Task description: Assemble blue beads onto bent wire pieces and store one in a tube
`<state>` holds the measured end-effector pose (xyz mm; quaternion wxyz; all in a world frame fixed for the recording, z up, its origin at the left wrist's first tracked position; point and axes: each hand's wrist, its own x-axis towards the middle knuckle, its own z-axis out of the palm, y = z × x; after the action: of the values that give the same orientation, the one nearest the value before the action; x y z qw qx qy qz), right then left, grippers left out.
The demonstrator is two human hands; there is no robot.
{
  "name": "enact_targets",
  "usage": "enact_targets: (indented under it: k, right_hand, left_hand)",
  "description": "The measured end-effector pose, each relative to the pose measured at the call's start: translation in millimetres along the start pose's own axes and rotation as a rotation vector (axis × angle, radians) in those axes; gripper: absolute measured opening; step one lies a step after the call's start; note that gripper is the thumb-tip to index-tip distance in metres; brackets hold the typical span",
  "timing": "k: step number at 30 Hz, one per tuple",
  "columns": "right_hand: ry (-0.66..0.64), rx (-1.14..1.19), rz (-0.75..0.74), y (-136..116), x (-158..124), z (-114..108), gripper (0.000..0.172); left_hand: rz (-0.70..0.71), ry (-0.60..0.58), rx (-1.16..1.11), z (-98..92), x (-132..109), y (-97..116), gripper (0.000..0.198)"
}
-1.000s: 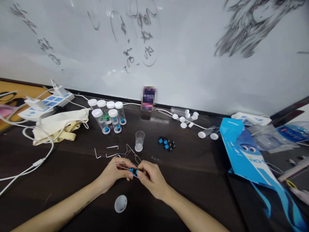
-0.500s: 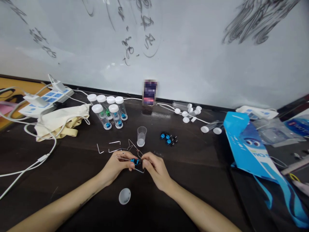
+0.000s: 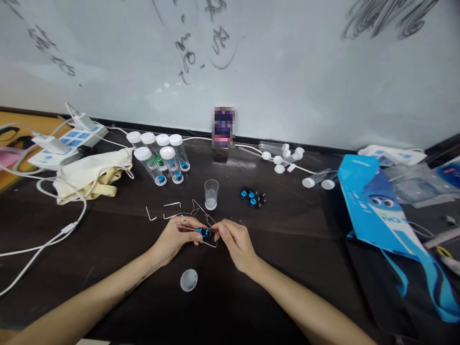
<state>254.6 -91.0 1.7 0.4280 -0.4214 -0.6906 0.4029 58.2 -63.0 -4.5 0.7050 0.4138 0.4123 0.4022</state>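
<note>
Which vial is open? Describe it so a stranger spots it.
On the dark table below the whiteboard, look just beyond the left hand and right hand pinching a blue part. The open vial stands there alone; unlike the capped vials to its left, it has no cap.

Six capped vials [image 3: 171,165] stand behind an open clear cup [image 3: 211,191], with loose blue screws [image 3: 251,197] just right of it. A cream cloth bag [image 3: 89,172] and a power strip [image 3: 77,139] lie at left, a blue package [image 3: 373,201] at right, and a round lid [image 3: 189,280] in front.
</note>
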Motion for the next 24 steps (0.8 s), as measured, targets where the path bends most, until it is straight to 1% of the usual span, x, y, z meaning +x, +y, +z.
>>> enact_targets:
  k: [4, 9, 14, 18, 24]
  right_hand:
    - [0.042, 0.006, -0.008, -0.3, -0.7, -0.2, 0.035]
    - [0.024, 0.008, -0.019, 0.1, -1.2, 0.1, 0.041]
    - [0.058, 0.016, -0.012, -0.2, -1.2, 0.0, 0.038]
    - [0.039, 0.019, -0.012, 0.5, -1.8, 0.3, 0.042]
    - [0.056, 0.001, -0.004, 1.4, -2.2, 0.7, 0.043]
  left_hand:
    - [0.008, 0.003, 0.003, -0.6, -0.2, -0.8, 0.017]
    - [0.003, 0.001, 0.006, -1.8, 0.0, -2.3, 0.018]
    - [0.013, -0.005, 0.008, -2.9, 0.9, -3.6, 0.018]
    - [0.009, -0.011, 0.011, -2.4, 0.1, -3.0, 0.018]
    - [0.007, 0.002, 0.016, -0.7, -0.5, -0.5, 0.017]
